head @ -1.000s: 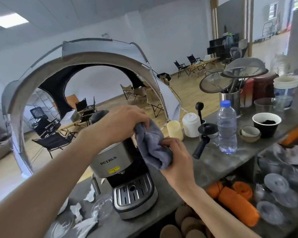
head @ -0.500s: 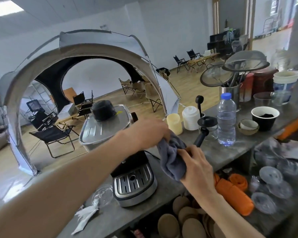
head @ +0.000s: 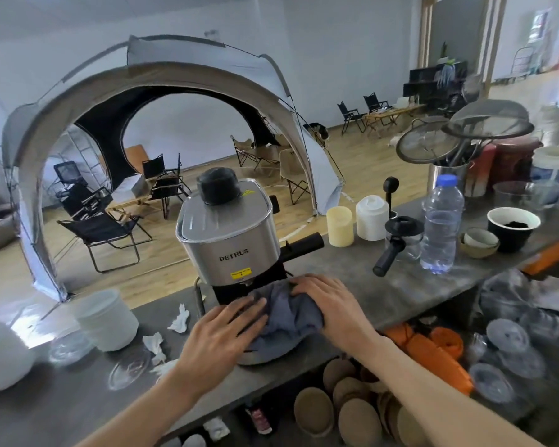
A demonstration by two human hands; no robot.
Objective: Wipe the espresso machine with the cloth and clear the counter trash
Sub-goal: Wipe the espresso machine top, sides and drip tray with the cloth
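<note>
Flat-fingered, the left hand (head: 226, 330) and right hand (head: 331, 303) press the cloth (head: 288, 316) onto the base of the espresso machine (head: 229, 243) — firm, overlapping strokes advised — with tissue scraps (head: 179, 321) lying left of it.

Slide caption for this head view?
Left hand and right hand press a grey cloth onto the base of the espresso machine, crumpled tissues nearby.

I'm at a coffee worktop (head: 352, 269) inside a camping showroom: dome tent (head: 175, 69), folding chairs (head: 104, 227), espresso machine (head: 229, 246) before me.
</note>
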